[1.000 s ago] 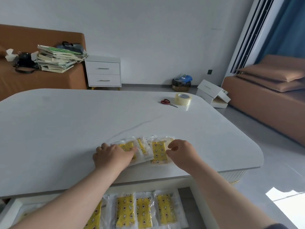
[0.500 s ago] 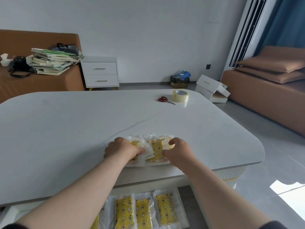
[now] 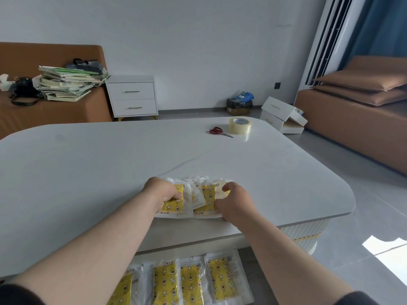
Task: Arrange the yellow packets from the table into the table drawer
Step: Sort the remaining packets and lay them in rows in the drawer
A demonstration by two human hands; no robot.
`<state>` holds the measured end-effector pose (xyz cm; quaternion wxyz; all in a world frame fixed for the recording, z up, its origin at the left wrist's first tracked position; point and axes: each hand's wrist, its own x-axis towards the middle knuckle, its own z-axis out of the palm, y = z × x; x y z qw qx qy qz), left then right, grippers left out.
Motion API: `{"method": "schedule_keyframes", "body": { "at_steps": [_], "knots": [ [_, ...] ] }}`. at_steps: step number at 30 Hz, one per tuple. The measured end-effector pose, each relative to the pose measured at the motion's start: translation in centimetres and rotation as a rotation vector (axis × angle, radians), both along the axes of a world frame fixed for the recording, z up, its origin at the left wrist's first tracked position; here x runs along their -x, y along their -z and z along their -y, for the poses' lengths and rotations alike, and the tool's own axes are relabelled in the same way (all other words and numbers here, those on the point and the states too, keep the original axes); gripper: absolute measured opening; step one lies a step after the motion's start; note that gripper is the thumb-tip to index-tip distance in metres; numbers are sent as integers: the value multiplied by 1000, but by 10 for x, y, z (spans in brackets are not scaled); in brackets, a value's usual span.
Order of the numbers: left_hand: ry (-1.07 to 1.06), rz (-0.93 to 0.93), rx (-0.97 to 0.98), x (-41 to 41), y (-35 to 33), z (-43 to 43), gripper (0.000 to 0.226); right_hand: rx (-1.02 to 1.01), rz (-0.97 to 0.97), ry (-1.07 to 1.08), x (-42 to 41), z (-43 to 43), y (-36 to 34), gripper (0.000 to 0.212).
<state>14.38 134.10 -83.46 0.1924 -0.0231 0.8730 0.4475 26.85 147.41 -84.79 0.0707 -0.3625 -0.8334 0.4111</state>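
Several yellow packets (image 3: 206, 198) in clear wrappers lie bunched near the front edge of the white table (image 3: 88, 164). My left hand (image 3: 161, 192) grips the left packet of the bunch, fingers curled over it. My right hand (image 3: 234, 202) holds the right side of the bunch, thumb and fingers pinching a packet's edge. Below the table edge the open table drawer (image 3: 244, 280) shows a row of several yellow packets (image 3: 189, 282) lying flat side by side; my forearms hide its left part.
Red-handled scissors (image 3: 219, 131) and a roll of clear tape (image 3: 240, 125) sit at the table's far right. Beyond stand a white nightstand (image 3: 132, 96), a brown sofa with stacked books (image 3: 66, 84), white boxes (image 3: 283, 115) on the floor, and a brown couch (image 3: 361, 119) at right.
Both hands have drawn the spread packets together into a tighter bunch and closed on them. The bunch has slid a little toward the table's front edge.
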Motion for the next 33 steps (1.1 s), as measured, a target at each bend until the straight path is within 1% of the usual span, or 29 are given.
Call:
{"method": "schedule_keyframes", "body": {
  "at_steps": [4,6,10,12,13,15,17,20,23,26,28,30,33],
  "knots": [
    [67,-52,23,-3,-4,-8,36,1,17,-20,2,0,3,45],
    [115,-61,42,-3,-5,-13,44,-12,23,-35,2,0,4,44],
    [175,-75,142,-4,-12,-25,51,-7,18,-35,3,-1,6,43],
    [197,-68,196,-5,-16,-30,48,5,7,-27,4,-2,8,42],
    [204,-55,194,-4,-16,-32,40,8,5,-26,4,-2,8,41],
    [209,11,129,-1,-13,-34,26,6,3,-27,4,-3,9,41],
    [217,63,75,1,-10,-34,26,-5,2,-34,4,-3,8,41],
    [212,69,7,2,-10,-30,24,-10,-10,-46,2,-4,7,40],
    [213,95,-74,4,-8,-23,32,-3,-28,-57,0,-7,8,38],
    [207,135,-182,7,-9,-11,31,5,-54,-71,-3,-10,9,34],
    [193,182,-271,9,-10,-1,27,24,-71,-53,-6,-11,6,31],
    [173,239,-350,11,-11,13,23,56,-79,-11,-8,-10,2,32],
    [132,300,-430,13,-11,37,18,158,-124,88,-10,-7,-3,32]
  ]
}}
